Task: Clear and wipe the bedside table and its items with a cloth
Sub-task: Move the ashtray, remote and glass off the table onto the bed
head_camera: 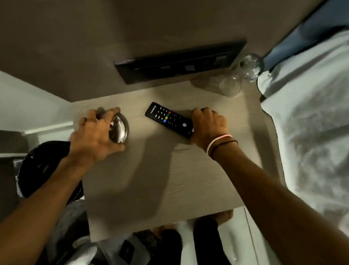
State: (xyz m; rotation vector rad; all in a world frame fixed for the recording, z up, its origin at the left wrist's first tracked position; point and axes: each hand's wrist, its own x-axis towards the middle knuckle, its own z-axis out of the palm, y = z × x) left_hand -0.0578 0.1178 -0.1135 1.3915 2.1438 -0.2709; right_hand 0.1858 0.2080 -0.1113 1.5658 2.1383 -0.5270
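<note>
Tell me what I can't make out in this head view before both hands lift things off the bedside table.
- Head view: the metal dish is blurred and half hidden under the left hand; contents unknown.
- The remote has its near end covered by the right hand; button labels too small.
- Clear glassware at the back corner is dim; count uncertain.
- No cloth can be seen.
- The dark round object left of the table is unidentifiable.

Matt wood-grain table [166, 173], glossy metal bowl [120, 129]
</note>
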